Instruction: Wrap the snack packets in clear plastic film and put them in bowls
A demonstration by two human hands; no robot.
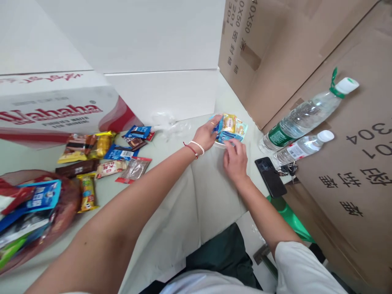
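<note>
My left hand (206, 134), with a white bead bracelet and a red cord at the wrist, reaches to a small pile of wrapped snacks. Its closed fingers are on the left side of a blue snack packet (230, 136); the fingertips are partly hidden. My right hand (236, 160) curls its fingers against the near edge of the same packet. A yellow snack packet (229, 122) and a pale blue packet (241, 129) lie behind it. Under the pile shows the rim of a white container (219, 145), mostly covered by the packets and hands.
Several wrapped snacks (111, 168) lie at left beside a reddish translucent bowl (70, 204) of packets. Crumpled clear plastic (171, 127) lies by the white box (162, 94). At right are a large bottle (306, 114), a small bottle (301, 149), a black phone (271, 177) and cardboard boxes (275, 53).
</note>
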